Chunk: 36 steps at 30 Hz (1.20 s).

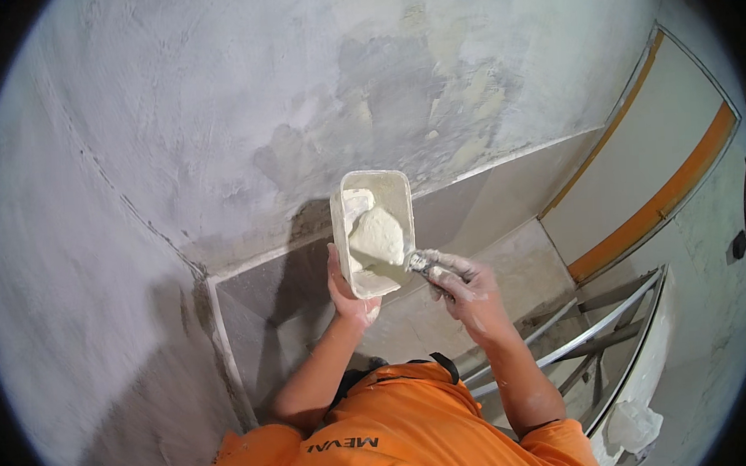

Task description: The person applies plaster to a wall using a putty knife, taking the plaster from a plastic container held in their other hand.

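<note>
My left hand (348,295) is closed around the lower left side of a rectangular white plastic tub (338,222), its open mouth tilted toward me. Pale wet plaster (377,236) lies heaped inside. My right hand (464,289), smeared with the same paste, grips a tool by its handle (419,263) at the tub's right edge. The tool's blade seems to be under the plaster, so whether it is a trowel or a putty knife I cannot tell.
Ahead rises a grey plastered wall (215,115) with darker damp patches. Grey tiles (481,198) run along its foot. To the right stand a white door with orange edging (631,160) and a metal frame (597,327). A crumpled whitish plastic bag (634,426) lies low on the right.
</note>
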{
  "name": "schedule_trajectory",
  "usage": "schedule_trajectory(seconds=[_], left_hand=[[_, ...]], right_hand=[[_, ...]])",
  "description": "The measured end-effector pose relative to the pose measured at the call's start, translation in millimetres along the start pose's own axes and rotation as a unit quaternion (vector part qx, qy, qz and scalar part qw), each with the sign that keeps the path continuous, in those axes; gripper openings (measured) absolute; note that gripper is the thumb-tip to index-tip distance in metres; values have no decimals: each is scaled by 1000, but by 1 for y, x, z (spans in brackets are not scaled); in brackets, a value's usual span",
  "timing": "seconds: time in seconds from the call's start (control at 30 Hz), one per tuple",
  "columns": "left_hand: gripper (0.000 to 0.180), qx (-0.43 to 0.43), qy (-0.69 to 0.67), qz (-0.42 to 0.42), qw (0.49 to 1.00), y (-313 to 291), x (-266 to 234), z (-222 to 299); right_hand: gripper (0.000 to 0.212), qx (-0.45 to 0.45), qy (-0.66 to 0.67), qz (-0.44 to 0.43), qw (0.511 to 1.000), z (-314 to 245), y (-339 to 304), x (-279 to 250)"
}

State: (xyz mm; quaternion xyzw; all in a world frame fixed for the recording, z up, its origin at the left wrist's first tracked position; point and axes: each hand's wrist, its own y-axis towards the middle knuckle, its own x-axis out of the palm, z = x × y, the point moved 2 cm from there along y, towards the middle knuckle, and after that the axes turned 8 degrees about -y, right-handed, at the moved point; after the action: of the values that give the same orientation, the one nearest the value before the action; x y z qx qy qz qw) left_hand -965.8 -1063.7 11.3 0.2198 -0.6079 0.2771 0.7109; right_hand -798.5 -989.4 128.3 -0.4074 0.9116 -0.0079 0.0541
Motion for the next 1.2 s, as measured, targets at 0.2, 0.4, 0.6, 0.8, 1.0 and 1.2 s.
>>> schedule_trajectory(seconds=[0.2,0.4,0.6,0.8,1.0,1.2], left_hand=[[64,-61,-18,-5,998,-5,3,-2],[66,-112,12,37,993,-7,-4,-3],[69,-119,24,59,991,-11,-5,-7],[70,-123,-17,19,992,-8,-9,-6],[78,-116,-39,-37,992,-3,-5,1],[75,-36,12,-14,999,-11,9,7]], right_hand=[[30,-124,-120,52,984,-35,-11,-13],[32,-176,-146,61,972,-57,-14,-14],[31,-224,-201,85,950,-73,-15,-16],[33,-305,-390,75,866,-59,-15,-6],[40,-250,-491,49,833,-20,-23,5],[39,-246,-474,75,842,16,-26,5]])
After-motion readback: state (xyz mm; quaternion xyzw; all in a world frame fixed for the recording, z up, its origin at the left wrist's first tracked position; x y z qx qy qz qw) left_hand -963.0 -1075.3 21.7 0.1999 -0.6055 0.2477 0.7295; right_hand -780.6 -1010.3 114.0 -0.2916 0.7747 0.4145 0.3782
